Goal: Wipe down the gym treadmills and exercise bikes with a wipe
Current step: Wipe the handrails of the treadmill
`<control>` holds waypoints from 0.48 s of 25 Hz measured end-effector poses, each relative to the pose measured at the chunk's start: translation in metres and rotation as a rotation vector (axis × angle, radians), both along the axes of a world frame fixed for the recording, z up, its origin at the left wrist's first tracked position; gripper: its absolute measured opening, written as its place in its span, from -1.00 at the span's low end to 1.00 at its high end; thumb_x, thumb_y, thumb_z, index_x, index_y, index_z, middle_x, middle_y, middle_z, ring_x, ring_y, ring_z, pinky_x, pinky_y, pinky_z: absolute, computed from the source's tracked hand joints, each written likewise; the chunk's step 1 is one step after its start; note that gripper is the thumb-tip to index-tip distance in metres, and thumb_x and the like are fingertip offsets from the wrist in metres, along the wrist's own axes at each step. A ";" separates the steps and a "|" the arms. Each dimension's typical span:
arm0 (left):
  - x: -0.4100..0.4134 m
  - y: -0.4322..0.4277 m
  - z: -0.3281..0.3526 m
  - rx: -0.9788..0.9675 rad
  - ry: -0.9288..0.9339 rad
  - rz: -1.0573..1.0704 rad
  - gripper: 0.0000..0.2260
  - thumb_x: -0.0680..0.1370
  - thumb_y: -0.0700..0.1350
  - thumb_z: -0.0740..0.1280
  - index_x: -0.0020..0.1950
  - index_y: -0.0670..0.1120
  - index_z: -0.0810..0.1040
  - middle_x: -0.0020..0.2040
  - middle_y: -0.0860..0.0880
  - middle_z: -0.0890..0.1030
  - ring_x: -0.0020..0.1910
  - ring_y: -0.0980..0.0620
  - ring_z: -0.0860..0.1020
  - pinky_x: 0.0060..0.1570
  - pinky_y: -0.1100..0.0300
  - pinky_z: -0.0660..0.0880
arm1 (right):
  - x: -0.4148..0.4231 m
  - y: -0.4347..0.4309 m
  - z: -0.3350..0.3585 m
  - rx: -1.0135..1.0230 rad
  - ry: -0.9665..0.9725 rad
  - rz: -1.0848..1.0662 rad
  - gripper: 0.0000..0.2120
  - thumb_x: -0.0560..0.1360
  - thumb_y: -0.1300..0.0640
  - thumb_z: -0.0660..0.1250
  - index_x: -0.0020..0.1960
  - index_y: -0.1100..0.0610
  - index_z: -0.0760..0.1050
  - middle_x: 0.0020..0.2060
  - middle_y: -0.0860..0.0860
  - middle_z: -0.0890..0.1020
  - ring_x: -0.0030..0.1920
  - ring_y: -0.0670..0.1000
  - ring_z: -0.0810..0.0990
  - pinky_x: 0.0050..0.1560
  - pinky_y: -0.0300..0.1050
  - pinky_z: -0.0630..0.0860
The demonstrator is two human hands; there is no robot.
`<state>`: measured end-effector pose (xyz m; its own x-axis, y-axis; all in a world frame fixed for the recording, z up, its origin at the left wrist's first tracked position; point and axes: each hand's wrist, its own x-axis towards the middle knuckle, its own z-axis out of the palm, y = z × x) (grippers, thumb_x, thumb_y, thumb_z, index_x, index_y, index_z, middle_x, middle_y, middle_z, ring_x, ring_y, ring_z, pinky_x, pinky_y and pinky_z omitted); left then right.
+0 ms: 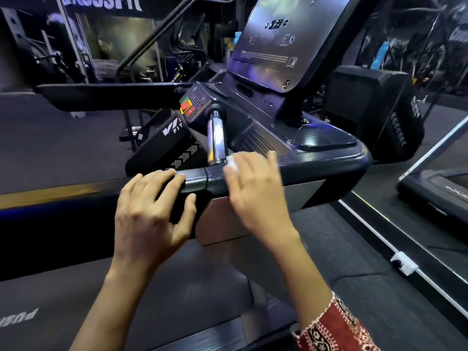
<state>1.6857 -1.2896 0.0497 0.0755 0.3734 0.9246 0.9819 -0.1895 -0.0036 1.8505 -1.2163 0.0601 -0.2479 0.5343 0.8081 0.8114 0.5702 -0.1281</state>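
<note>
- Left hand (149,211) is gripping the black front handlebar (196,182) of the treadmill (329,158), fingers curling over the top and thumb underneath.
- Right hand (255,188) is pressing a white wipe (231,164) onto the same handlebar, just beside the base of the chrome grip (216,138). Its fingers are lying fairly straight and motion-blurred.
- Wipe is peeking out only at the left edge of the fingers.
- Console screen (273,41) is glowing faintly above.
- Red stop button (186,106) is showing at the console's left end.

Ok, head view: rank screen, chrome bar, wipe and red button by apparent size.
1. screen
2. chrome bar
3. wipe and red button, unranked: the wipe is mostly hidden under the right grip, and its visible bit looks about button-sized.
</note>
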 end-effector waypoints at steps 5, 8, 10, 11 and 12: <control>-0.023 -0.021 -0.001 0.005 -0.027 0.002 -0.70 0.51 -0.06 0.28 0.05 -0.25 0.63 0.06 -0.20 0.63 0.05 -0.21 0.58 0.17 -0.08 0.40 | -0.011 -0.015 -0.019 0.049 0.254 0.089 -0.65 0.60 0.12 0.11 0.21 0.27 0.55 0.17 0.15 0.59 0.22 0.16 0.52 0.39 0.03 0.17; -0.041 -0.042 -0.003 -0.016 -0.045 0.015 -0.70 0.52 -0.06 0.27 0.04 -0.25 0.64 0.06 -0.20 0.63 0.04 -0.22 0.58 0.14 -0.08 0.42 | -0.050 -0.042 -0.027 0.097 0.339 0.127 -0.70 0.59 0.24 0.14 0.19 0.35 0.53 0.15 0.23 0.58 0.21 0.18 0.48 0.34 0.07 0.31; -0.060 -0.063 -0.004 -0.026 -0.137 0.023 -0.70 0.52 -0.05 0.26 0.04 -0.24 0.64 0.06 -0.19 0.63 0.04 -0.20 0.58 0.11 -0.05 0.44 | -0.091 -0.070 -0.026 0.086 0.301 0.331 -0.70 0.59 0.24 0.15 0.19 0.36 0.54 0.13 0.22 0.60 0.20 0.17 0.51 0.28 0.05 0.39; -0.072 -0.076 -0.003 -0.034 -0.222 0.023 -0.69 0.52 -0.04 0.26 0.05 -0.23 0.64 0.06 -0.17 0.64 0.04 -0.17 0.58 0.12 -0.01 0.44 | -0.110 -0.083 -0.022 0.053 0.338 0.442 -0.70 0.59 0.24 0.15 0.19 0.36 0.54 0.12 0.21 0.61 0.18 0.15 0.53 0.26 0.01 0.41; -0.088 -0.092 -0.002 -0.038 -0.310 0.027 -0.69 0.53 -0.03 0.25 0.06 -0.22 0.64 0.06 -0.16 0.64 0.05 -0.15 0.58 0.13 0.02 0.44 | -0.131 -0.096 -0.019 0.011 0.416 0.535 -0.71 0.59 0.23 0.16 0.19 0.36 0.53 0.10 0.20 0.61 0.15 0.13 0.55 0.24 -0.05 0.43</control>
<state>1.5977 -1.3813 0.0477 -0.2189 0.4064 0.8871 0.9397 -0.1571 0.3038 1.7199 -1.3122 0.0409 -0.1435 0.4158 0.8981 0.3012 0.8828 -0.3606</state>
